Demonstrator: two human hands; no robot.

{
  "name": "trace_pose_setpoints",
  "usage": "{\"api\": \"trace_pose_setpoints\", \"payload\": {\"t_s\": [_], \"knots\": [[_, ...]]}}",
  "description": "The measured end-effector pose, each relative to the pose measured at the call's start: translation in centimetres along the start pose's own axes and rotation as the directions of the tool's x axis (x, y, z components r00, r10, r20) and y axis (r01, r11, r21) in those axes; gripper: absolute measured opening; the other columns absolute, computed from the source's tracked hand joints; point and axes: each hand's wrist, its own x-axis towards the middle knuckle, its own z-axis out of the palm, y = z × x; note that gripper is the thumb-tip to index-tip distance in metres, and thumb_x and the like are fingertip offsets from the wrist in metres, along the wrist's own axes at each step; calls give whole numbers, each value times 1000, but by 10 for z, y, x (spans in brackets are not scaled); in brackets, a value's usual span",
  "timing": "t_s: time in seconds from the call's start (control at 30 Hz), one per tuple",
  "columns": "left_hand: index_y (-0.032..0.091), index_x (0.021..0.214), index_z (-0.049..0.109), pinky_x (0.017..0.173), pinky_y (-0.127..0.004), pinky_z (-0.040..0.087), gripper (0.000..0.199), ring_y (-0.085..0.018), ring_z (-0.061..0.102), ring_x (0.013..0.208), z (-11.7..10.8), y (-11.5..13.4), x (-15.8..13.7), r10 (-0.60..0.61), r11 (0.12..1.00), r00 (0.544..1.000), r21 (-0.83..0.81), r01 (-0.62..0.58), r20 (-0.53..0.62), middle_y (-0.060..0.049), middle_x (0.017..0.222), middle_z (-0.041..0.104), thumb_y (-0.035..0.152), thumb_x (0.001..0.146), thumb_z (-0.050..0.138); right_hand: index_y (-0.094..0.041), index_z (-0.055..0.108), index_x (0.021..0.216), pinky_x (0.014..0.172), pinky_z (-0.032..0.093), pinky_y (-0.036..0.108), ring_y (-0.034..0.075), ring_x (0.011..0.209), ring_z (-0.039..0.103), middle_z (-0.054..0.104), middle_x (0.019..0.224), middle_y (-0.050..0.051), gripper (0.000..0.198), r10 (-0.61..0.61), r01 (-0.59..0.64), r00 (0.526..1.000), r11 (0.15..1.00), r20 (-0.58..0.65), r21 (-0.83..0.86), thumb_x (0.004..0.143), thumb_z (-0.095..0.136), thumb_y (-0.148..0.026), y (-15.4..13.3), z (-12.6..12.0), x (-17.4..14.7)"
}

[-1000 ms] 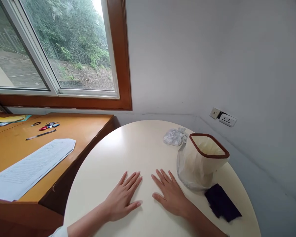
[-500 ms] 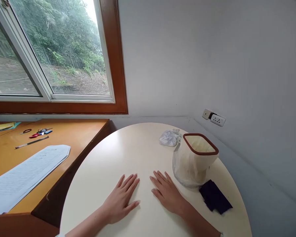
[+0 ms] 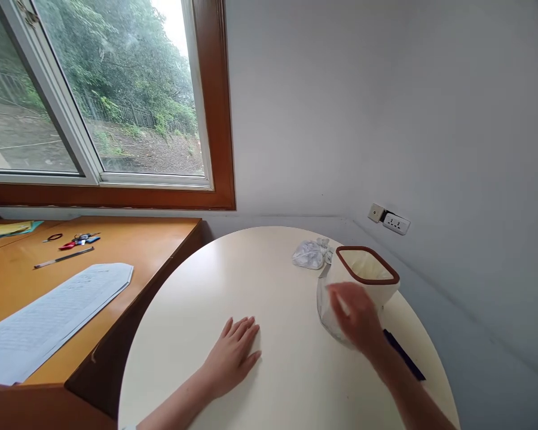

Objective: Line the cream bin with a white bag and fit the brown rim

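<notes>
Round cream table point(image 3: 233, 280), set in the corner of the room. Item one: small cream bin point(image 3: 363, 286) with a brown rim, standing upright toward the table's far right side; a clear plastic liner bag point(image 3: 326, 304) sits in it and hangs loose down its outer wall. Nothing can be made out inside the liner. Item two: crumpled clear plastic bag point(image 3: 309, 255), lying just behind and left of the bin. Item three: dark folded cloth point(image 3: 406, 357), flat on the table at the bin's near side, mostly hidden by the forearm. Right hand point(image 3: 356, 316): raised off the table in front of the bin, blurred, fingers loosely spread; it grips nothing, and whether it touches the liner cannot be told. Left hand point(image 3: 233, 355): flat on the tabletop, palm down, fingers extended, holding nothing, well apart from the bin. Adjoining wooden desk point(image 3: 152, 239) at left carries printed sheets point(image 3: 54, 316), a pen point(image 3: 63, 257) and keys point(image 3: 74, 240).
</notes>
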Motion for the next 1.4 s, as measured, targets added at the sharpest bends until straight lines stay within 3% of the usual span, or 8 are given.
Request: {"api": "trace_pose_setpoints", "payload": {"t_s": [0.17,0.37,0.67,0.8,0.93,1.03,1.17,1.4], "knots": [[21,97,55,96,-46,36,22,-21,55,98,-9,20,18,-107,991,990,-93,98,-96,-8,102,60,23,83,39,-18,58,103,95,27,47,24,98,57,64,103,9,30,170,-172,985,936,-35,-307,85,41,-36,48,-28,13],[21,79,49,73,-34,48,12,-21,56,88,-17,43,29,-227,946,966,-263,188,-125,-6,92,57,17,80,38,-20,62,87,97,22,48,22,87,60,68,87,5,32,312,-254,935,920,166,-298,86,39,-43,63,-25,0],[22,73,42,64,-30,46,9,-17,55,73,-9,51,33,-196,911,961,-399,105,-196,-4,88,54,16,79,39,-19,59,73,92,29,40,16,70,60,67,73,2,23,194,-181,978,973,80,-145,84,46,-35,46,-9,2],[22,86,47,74,-33,48,8,-18,57,87,-3,60,46,-199,852,954,-521,56,-223,-5,105,52,20,80,42,-19,56,69,88,32,39,14,63,58,64,67,0,19,140,-134,989,984,40,-118,81,50,-31,26,-4,2],[21,131,25,104,-42,29,77,-26,30,128,13,73,77,-208,751,951,-660,5,-228,-13,137,29,30,66,66,-19,53,65,84,33,38,14,59,55,60,60,-2,17,121,-118,992,988,26,-98,80,52,-28,10,-1,4],[16,139,3,108,-45,20,115,-31,14,133,31,85,105,-249,643,949,-766,12,-193,-17,143,14,37,53,76,-19,51,63,81,34,37,13,56,52,57,57,-3,18,130,-128,991,990,32,-64,79,51,-27,1,0,5],[18,140,-3,108,-47,16,128,-34,11,133,46,98,129,-265,582,938,-813,-30,-225,-17,144,13,35,44,81,-19,50,62,80,34,37,14,60,52,57,58,-2,18,166,-165,986,986,24,-35,79,53,-25,-12,0,6],[17,139,5,106,-45,22,119,-33,20,130,49,102,136,-302,609,907,-791,-53,-294,-15,140,22,35,46,78,-19,53,65,80,32,37,13,61,53,58,61,-2,16,194,-194,981,980,-7,46,80,53,-25,-24,5,8]]}}
